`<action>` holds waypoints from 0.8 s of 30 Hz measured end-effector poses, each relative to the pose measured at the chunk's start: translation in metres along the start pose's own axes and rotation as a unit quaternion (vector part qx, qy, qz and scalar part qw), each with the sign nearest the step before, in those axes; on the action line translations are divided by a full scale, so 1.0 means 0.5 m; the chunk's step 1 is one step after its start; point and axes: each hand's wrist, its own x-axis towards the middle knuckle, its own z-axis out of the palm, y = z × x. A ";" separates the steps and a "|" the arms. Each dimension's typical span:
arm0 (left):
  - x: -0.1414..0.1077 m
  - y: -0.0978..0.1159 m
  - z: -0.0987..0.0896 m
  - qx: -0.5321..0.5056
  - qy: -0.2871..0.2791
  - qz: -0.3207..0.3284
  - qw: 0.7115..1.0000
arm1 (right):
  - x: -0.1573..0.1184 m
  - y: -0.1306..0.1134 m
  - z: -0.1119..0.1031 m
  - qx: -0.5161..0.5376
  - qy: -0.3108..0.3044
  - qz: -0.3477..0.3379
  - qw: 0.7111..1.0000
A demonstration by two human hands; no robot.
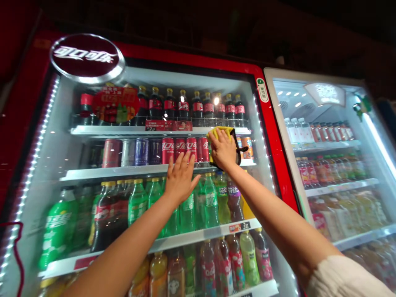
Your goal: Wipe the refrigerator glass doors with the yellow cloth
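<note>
A red-framed drinks cooler with a glass door fills most of the view. My left hand lies flat against the glass, fingers spread, in front of the second shelf and the green bottles below it. Nothing is in it. To its right and a little higher, my right hand presses a yellow cloth with black edging to the same glass. The cloth shows above and beside the fingers, and a black loop sticks out to its right. Behind the glass, red cans stand between my two hands and further left.
A round lit sign sits at the cooler's upper left. Shelves behind the glass hold rows of bottles and cans. A second cooler with a pale frame stands at the right. A red cord hangs at the lower left.
</note>
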 end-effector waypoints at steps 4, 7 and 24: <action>-0.024 -0.025 -0.008 -0.005 0.003 0.001 1.000 | -0.099 -0.017 -0.018 0.015 -0.058 -0.211 0.976; -0.043 -0.045 -0.013 0.000 0.004 0.009 1.000 | -0.132 0.046 -0.044 0.006 -0.071 -0.242 0.968; -0.104 -0.117 -0.029 0.005 0.001 0.027 1.000 | -0.087 -0.053 -0.015 0.014 -0.092 -0.245 0.965</action>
